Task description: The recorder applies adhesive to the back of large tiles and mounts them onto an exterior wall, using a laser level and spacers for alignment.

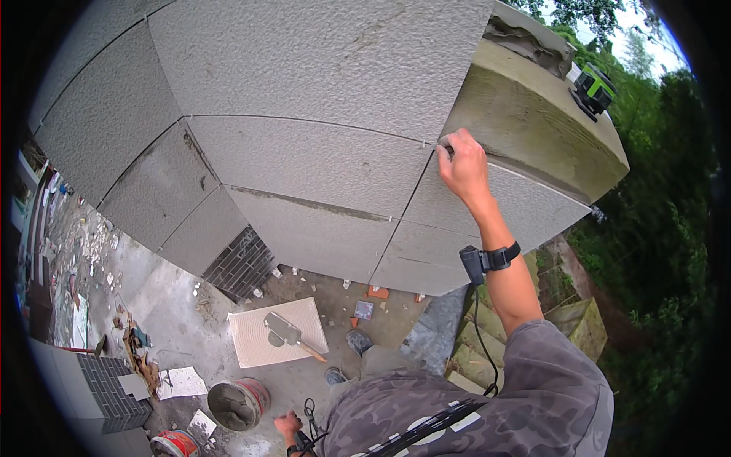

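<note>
My right hand [463, 164] is raised to the wall, its fingers pinched at the joint where several large grey textured tiles [320, 65] meet. Whatever lies between the fingertips is hidden. Just left of those fingers a small pale spacer [426, 144] sits in the joint. Below the hand, another grey tile [502, 194] covers the lower wall, and bare mortar-coloured wall [533, 114] shows above it. Low at my side hangs my left hand [288, 423], fingers curled; what it holds, if anything, cannot be made out. It is nearest to a bucket [263, 396] of grey mortar.
A trowel [283, 329] lies on a pale tile [247, 354] on the floor. A green and black laser level [594, 90] stands on the wall's top ledge. A second red bucket [175, 444], tile scraps and stone steps [487, 343] surround me. Broken debris [76, 228] litters the left.
</note>
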Available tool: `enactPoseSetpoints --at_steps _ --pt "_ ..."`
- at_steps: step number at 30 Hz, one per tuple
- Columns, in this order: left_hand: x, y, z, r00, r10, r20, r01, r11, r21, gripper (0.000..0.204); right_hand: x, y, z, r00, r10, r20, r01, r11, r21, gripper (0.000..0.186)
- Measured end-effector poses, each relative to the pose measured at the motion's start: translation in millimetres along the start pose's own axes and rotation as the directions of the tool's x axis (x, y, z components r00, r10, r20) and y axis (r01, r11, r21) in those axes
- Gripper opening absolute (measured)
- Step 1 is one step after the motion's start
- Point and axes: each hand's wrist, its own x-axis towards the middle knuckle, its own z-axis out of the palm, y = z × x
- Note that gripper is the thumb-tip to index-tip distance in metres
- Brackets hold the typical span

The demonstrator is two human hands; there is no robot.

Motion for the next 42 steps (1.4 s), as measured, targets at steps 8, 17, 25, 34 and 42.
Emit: enactPoseSetpoints --at_steps 8,17,25,34,42 --pt "26.8 -8.1 -3.7 0.95 0.248 0.188 -0.279 0.946 0.165 0.021 2.8 -5.3 4.7 0.996 0.071 -0.045 -0.071 0.997 -0.002 0.011" --pt "52.8 2.0 1.6 0.955 0.21 0.21 -0.203 0.978 -0.055 0.02 -6.2 -3.1 3.8 0.99 0.115 -0.083 -0.109 0.991 0.075 0.014" --pt "46.1 7.9 -0.7 0.993 0.044 0.109 -0.038 0.998 -0.059 0.024 -33.9 -7.2 20.6 0.942 0.286 -0.178 -0.276 0.958 0.079 0.029" --pt "31.4 27.3 -3.7 0.995 -0.027 0.094 0.041 0.988 -0.152 0.022 -26.9 -8.7 28.9 0.891 0.422 -0.168 -0.365 0.885 0.289 0.03" --pt "32.2 27.7 -1.1 0.992 -0.053 0.111 0.067 0.991 -0.118 0.022 -19.2 -6.8 25.1 0.8 0.6 -0.018 -0.531 0.721 0.445 0.033"
